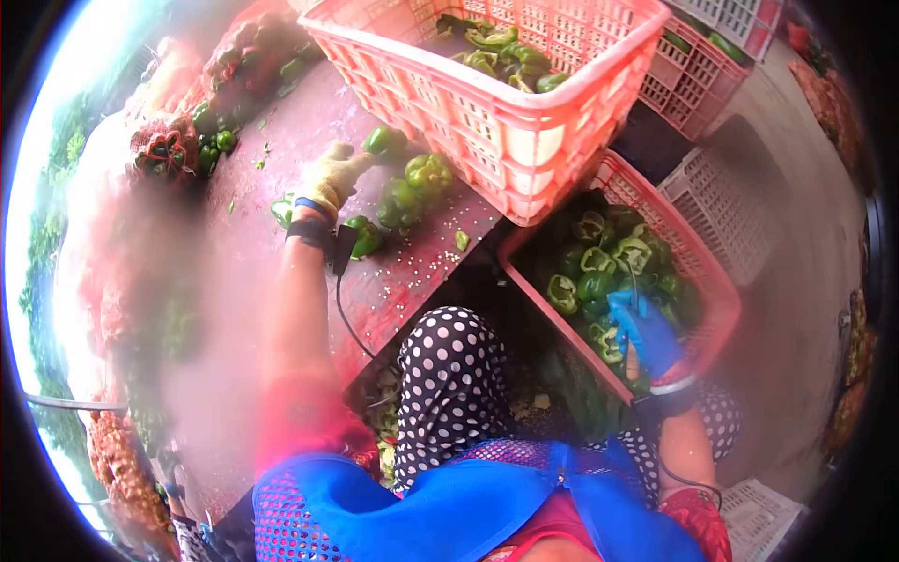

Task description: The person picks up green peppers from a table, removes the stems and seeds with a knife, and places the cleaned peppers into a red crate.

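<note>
My left hand (pixel 332 180), in a pale yellow glove, is stretched over the table with its fingers out, the tips right at a green bell pepper (pixel 384 142). Several more peppers (pixel 401 201) lie to its right. One green pepper (pixel 366 237) sits beside my wrist and another (pixel 282 211) shows partly behind it. My right hand (pixel 646 330), in a blue glove, is closed around a small knife (pixel 633 362). Its light handle shows below the fingers and a thin blade points up from them. That hand is over a pink crate (pixel 716 323) holding cut and whole green peppers (pixel 596 267).
A large pink crate (pixel 534 140) with cut pepper pieces stands on the reddish table (pixel 272 309), which is strewn with seeds. Red net sacks (pixel 164 150) of peppers line the far left. More crates (pixel 698 89) stand at the upper right. A cable (pixel 345 314) runs from my left wrist.
</note>
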Available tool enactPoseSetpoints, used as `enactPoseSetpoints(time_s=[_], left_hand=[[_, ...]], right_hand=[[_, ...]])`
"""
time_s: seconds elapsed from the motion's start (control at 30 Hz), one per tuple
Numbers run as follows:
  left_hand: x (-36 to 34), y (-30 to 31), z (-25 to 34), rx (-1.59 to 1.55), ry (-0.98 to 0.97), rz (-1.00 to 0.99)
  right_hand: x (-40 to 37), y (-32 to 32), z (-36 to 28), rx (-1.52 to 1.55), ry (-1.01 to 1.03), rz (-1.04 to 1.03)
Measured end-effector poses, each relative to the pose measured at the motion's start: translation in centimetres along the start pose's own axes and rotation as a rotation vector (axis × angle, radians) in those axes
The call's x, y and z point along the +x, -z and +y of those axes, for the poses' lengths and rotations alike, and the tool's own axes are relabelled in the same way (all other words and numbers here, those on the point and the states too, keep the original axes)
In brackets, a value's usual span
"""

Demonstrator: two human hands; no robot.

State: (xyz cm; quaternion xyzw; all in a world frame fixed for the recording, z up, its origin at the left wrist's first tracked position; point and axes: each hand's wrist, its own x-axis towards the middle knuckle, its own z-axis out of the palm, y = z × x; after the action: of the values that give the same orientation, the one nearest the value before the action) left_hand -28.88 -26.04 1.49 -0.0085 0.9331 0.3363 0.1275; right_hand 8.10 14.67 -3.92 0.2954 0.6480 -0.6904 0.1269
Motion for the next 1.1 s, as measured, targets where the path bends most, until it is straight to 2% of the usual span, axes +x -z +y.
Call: enactPoseSetpoints(time_s=[0.03,0.17,0.27,0.3,0.4,0.5,0.6,0.7,0.73,0.77,0.83,0.9,0.93,1.0,1.07,1.1], left_hand=[[2.0,-0.7,-2.0,0.060,-0.063,0.055],[-1.0,-1.5,2.9,-0.060,0.026,-0.051],[0.3,-2.7,2.9,0.005,-0.113,-0.106],[1.2,-2.9,3.2,0.032,-0.062,-0.160],[3.8,-4.8,2.0,0.079,-0.125,-0.066],[4.6,-4.9,1.9,0.009,-0.112,-0.118],[2.3,-3.8,3.3,-0.287,0.038,-0.167],[1.9,-0.9,1.2,-0.633,-0.039,-0.256],[2.2,-0.7,-1.0,-0.730,-0.248,-0.193],[0.9,-0.6,-1.1,-0.896,-0.301,-0.115],[-4.3,-0.3,0.9,-1.129,-0.311,-0.133],[-11.3,0.1,5.7,-1.264,-0.218,-0.340],[-12.9,-0.7,6.5,-1.252,-0.281,-0.579],[-17.7,-4.3,9.7,-1.281,-0.119,-0.675],[-21.7,-8.4,13.2,-1.055,-0.058,-0.743],[-22.6,-10.3,14.1,-1.030,-0.062,-0.886]], right_hand=[[-0.1,0.1,0.4,-0.009,0.031,0.002],[-1.5,0.0,0.3,0.012,0.067,-0.014],[-1.6,0.6,0.6,0.067,0.021,-0.039],[-1.6,0.7,0.4,0.063,0.022,-0.025],[-1.8,0.6,-0.3,0.037,0.032,0.001],[-1.6,0.5,-0.5,0.024,0.038,-0.004],[-1.6,0.3,-0.7,0.074,0.012,-0.032],[-1.4,0.6,-0.8,0.115,0.029,-0.051],[-1.4,0.6,-0.7,0.144,0.035,-0.040],[-1.5,0.6,-0.8,0.175,0.041,-0.027],[-2.2,0.0,-1.4,0.160,0.118,-0.053],[-3.3,-1.0,-2.6,0.131,0.208,-0.096],[-3.8,-1.8,-3.4,0.111,0.258,-0.123],[-4.3,-3.5,-4.0,0.223,0.319,-0.143],[-4.4,-3.8,-4.1,0.294,0.350,-0.201],[-4.6,-3.9,-4.2,0.342,0.392,-0.197]])
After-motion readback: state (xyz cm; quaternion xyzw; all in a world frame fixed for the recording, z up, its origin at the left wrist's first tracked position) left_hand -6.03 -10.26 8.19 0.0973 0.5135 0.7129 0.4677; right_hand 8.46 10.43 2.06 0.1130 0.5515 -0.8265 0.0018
